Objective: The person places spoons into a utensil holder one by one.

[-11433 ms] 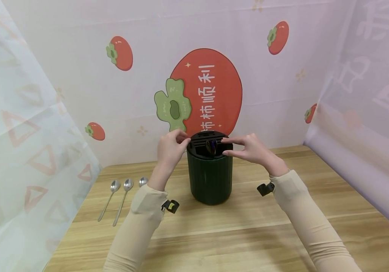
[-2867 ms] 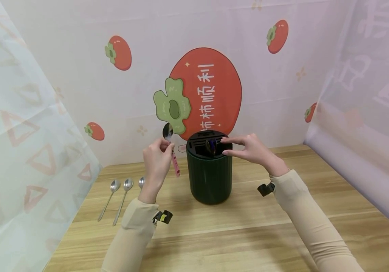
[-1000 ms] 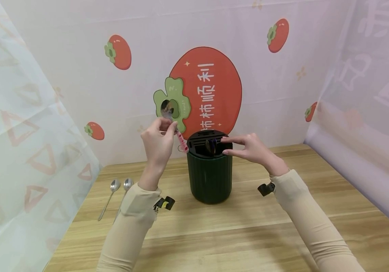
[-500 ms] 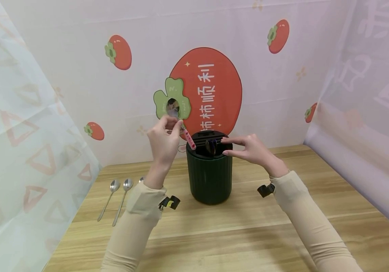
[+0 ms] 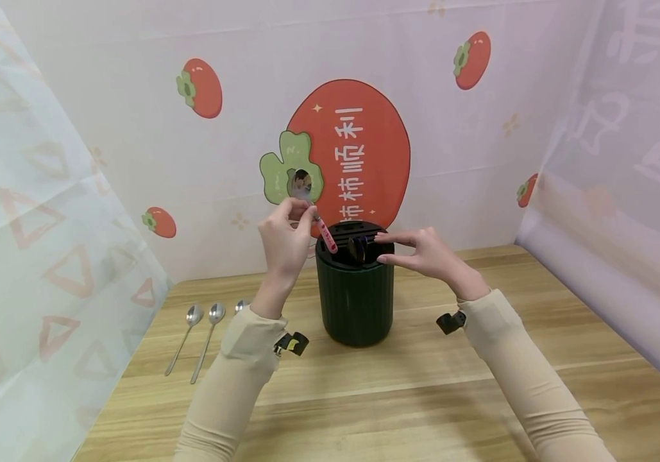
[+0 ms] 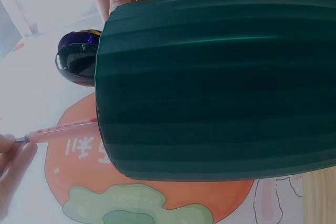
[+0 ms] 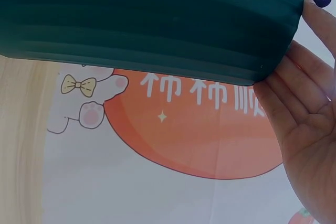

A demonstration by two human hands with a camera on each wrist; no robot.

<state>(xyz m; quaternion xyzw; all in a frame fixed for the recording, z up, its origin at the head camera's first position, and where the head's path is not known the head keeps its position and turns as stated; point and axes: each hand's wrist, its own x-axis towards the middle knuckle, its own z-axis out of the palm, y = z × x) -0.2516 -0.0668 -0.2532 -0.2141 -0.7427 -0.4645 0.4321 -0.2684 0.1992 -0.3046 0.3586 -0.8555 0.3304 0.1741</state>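
Note:
My left hand pinches a spoon with a pink patterned handle near its neck, bowl uppermost and tilted. In the left wrist view the lower end of its pink handle disappears behind the rim of a dark green ribbed utensil holder. The holder stands upright with a black slotted top. Dark shiny rounded spoon bowls stick out of its opening; whatever is below them is hidden. With fingers fairly straight, my right hand touches the holder's rim at its right side.
Silver spoons lie on the wooden table at the left: one outermost, one beside it, and a third partly behind my left sleeve. A printed cloth rises behind the holder, with more cloth at both sides.
My left hand has carried the pink-handled spoon to the right, from beside the holder to above its opening, the handle end now at the rim. My right hand has stayed at the rim.

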